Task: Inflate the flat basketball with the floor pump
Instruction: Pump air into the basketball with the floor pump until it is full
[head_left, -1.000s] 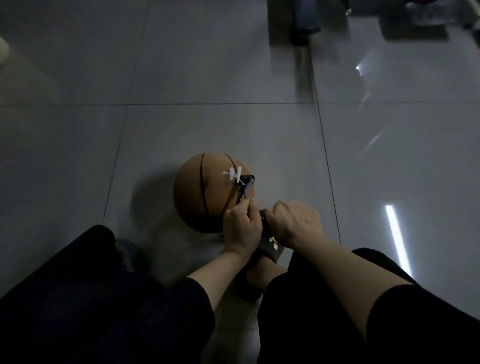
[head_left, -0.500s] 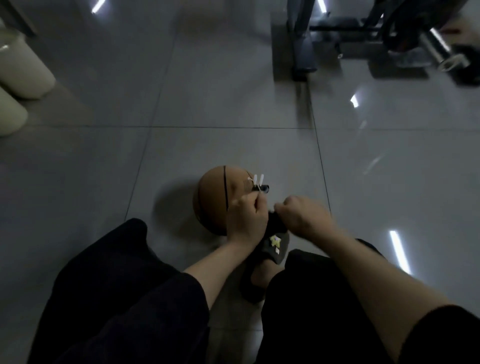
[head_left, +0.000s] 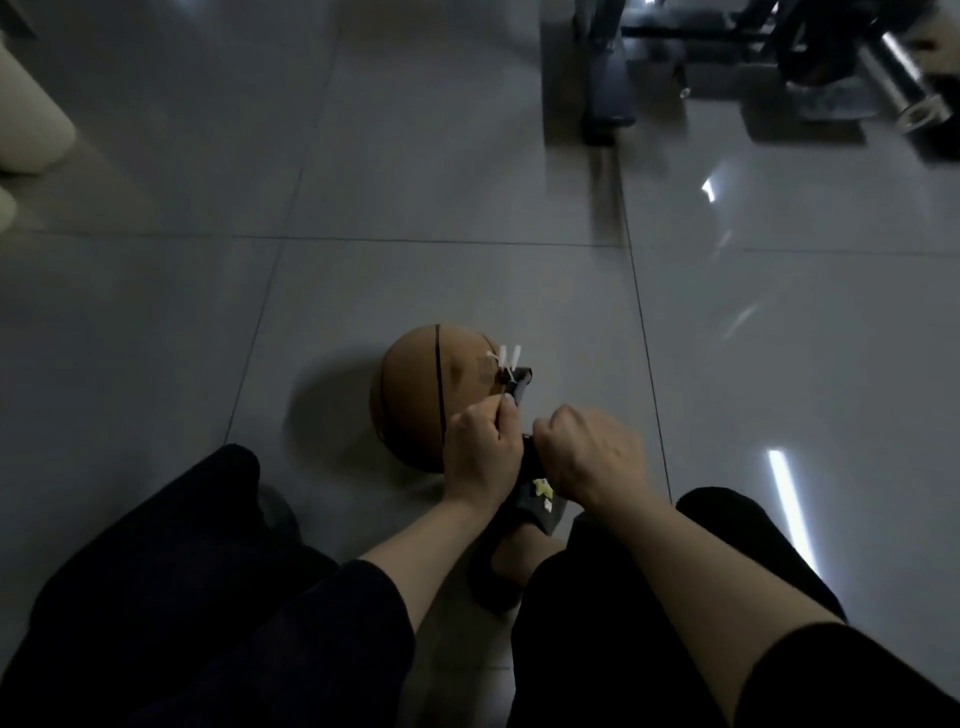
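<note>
Crouched over the basketball (head_left: 426, 395) on the floor, left hand (head_left: 480, 457) pinching the black pump connector (head_left: 517, 387) against it, right hand (head_left: 587, 457) fisted just beside, contents hidden; seating the needle seems next.

Basketball (head_left: 415, 397): orange-brown, black seams, lies on grey tiled floor just ahead of hands; upper right face looks dented, dim light makes it hard to judge. Pump head (head_left: 517, 387): small, black, with white tabs sticking up, sits against ball's upper right side. Dark thin stem runs from it down into fingers. Rest of pump hidden or not discernible.
</note>
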